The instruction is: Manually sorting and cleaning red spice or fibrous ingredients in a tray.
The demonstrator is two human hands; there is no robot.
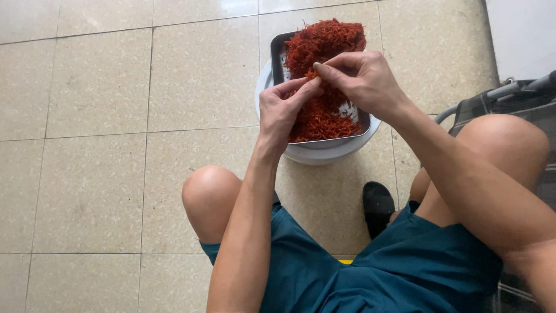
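From the head camera, both forearms reach forward and down from between the bent knees, meeting over a metal tray (277, 55) on the floor (104, 116). The left hand (281, 110) is turned palm-right, its fingers (301, 90) pinched on a small pale strand (315, 74). The right hand (362, 75) comes in from the right, wrist bent, fingers curled and pinching the same strand from above. The tray holds a heap of red shreds (324, 40) and rests on a white round basin (324, 153), far of the knees, centre-right
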